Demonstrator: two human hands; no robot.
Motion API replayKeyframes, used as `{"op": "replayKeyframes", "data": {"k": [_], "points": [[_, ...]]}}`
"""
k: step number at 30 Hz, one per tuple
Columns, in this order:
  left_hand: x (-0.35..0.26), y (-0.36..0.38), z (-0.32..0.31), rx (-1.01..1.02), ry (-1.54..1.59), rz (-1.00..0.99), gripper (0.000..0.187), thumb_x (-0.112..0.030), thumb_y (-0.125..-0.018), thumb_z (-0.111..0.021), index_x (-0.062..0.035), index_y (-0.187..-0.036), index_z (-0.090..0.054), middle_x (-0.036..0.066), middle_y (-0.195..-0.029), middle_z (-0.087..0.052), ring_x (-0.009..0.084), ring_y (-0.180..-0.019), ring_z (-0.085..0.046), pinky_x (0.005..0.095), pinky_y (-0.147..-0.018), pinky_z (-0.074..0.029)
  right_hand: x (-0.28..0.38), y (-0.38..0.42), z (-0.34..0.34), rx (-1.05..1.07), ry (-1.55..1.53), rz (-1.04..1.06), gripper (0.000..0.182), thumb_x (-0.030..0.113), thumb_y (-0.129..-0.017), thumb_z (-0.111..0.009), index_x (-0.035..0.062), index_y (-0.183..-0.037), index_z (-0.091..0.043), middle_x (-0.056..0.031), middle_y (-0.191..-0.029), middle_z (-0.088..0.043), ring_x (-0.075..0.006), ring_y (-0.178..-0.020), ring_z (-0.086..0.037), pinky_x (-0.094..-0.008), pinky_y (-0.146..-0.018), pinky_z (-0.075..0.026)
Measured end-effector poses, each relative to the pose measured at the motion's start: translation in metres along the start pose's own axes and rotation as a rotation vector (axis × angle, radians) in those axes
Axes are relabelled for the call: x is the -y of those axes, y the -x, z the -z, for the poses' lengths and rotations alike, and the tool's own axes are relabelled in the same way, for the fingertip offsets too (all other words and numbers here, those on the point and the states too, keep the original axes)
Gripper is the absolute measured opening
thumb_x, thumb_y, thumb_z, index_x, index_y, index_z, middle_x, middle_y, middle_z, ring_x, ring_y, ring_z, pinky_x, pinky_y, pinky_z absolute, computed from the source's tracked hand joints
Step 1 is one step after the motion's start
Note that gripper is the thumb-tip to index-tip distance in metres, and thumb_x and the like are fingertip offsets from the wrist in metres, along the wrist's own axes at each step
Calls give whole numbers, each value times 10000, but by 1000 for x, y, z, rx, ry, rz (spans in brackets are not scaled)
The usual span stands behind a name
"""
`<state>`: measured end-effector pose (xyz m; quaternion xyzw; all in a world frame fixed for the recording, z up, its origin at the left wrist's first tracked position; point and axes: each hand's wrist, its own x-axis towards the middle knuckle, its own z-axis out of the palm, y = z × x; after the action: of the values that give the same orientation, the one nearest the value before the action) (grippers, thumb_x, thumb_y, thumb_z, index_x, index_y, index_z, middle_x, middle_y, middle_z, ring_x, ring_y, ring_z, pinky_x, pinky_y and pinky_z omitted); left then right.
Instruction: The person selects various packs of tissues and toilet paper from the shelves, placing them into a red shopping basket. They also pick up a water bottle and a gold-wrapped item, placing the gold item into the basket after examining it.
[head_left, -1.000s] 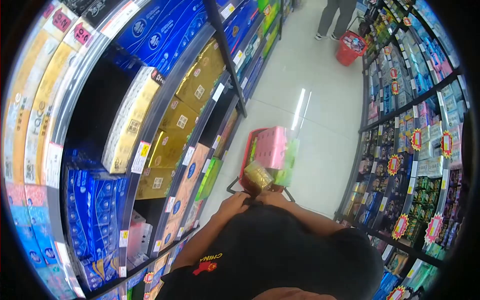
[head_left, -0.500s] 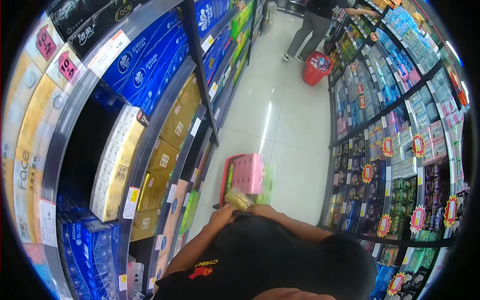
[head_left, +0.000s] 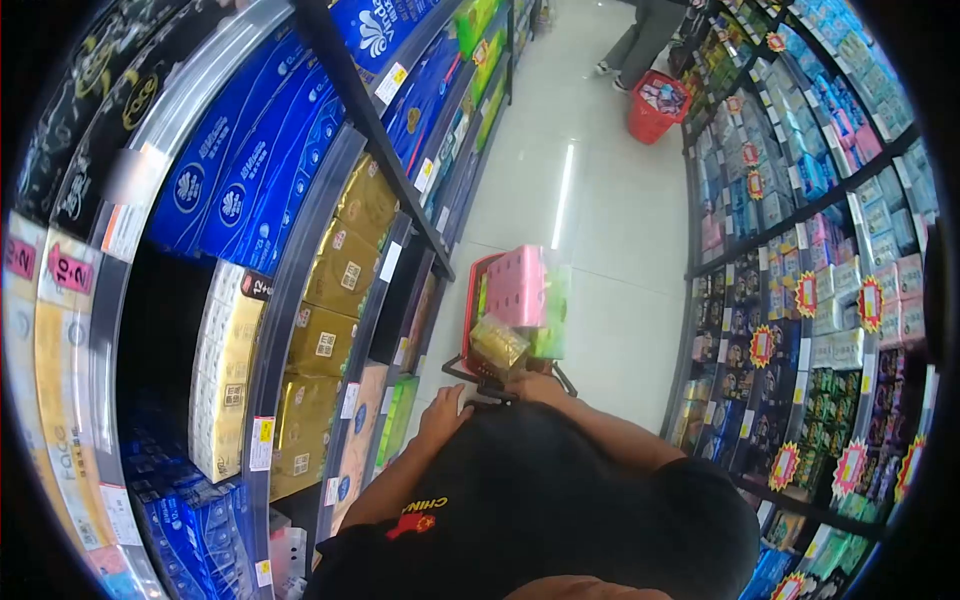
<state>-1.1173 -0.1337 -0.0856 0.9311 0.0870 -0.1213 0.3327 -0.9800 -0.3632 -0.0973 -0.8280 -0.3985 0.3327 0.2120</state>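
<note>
Pushing along a shop aisle here: the left hand (head_left: 443, 412) and right hand (head_left: 533, 385) both sit on the dark handle (head_left: 487, 393) of a red shopping cart (head_left: 474, 300), though I can't tell how tightly the fingers are curled round it. Right past both hands, inside the cart, there's a pink pack (head_left: 518, 285), a yellowish wrapped pack (head_left: 498, 342) closest to the fingers, and some green packs (head_left: 553, 315) on the right-hand side. Off to the left hand's side are gold tissue packs (head_left: 328, 340) on the shelves, and way ahead of the hands another person's legs (head_left: 640, 40) stand by a red basket (head_left: 655, 105).
</note>
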Motion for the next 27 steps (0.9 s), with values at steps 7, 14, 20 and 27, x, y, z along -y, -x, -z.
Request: {"op": "replayKeyframes", "data": {"k": [7, 14, 20, 27], "points": [[-5, -69, -11, 43, 10, 184, 569, -378, -860, -670, -66, -1308, -509, 208, -1154, -580, 379, -1057, -597, 458, -877, -497, -27, -64, 98, 90, -98, 58, 360, 271, -763, -649, 153, -1102, -675, -146, -1080, -666, -334, -999, -642, -457, -865, -501], [-95, -141, -6, -50, 306, 237, 519, -314, -868, -675, -4, -1264, -551, 214, -1130, -618, 345, -942, -659, 413, -826, -526, -54, -101, 148, 143, -52, 110, 375, 276, -790, -586, 115, -1122, -652, -167, -1025, -684, -343, -973, -658, -467, -851, -510], [-91, -174, -8, -37, 250, 209, 530, -296, -862, -669, 8, -1279, -545, 223, -1078, -662, 336, -959, -669, 407, -834, -527, -70, -119, 175, 245, -35, 128, 382, 300, -804, -577, 102, -1122, -652, -183, -1049, -676, -347, -999, -653, -472, -852, -512], [-82, -194, -8, -102, 207, 362, 435, -308, -861, -654, -5, -1173, -623, 218, -1080, -662, 339, -1004, -653, 412, -878, -507, -81, -122, 211, 189, 16, 111, 392, 315, -799, -600, 112, -1130, -654, -172, -1113, -638, -349, -1055, -624, -469, -872, -509]]}}
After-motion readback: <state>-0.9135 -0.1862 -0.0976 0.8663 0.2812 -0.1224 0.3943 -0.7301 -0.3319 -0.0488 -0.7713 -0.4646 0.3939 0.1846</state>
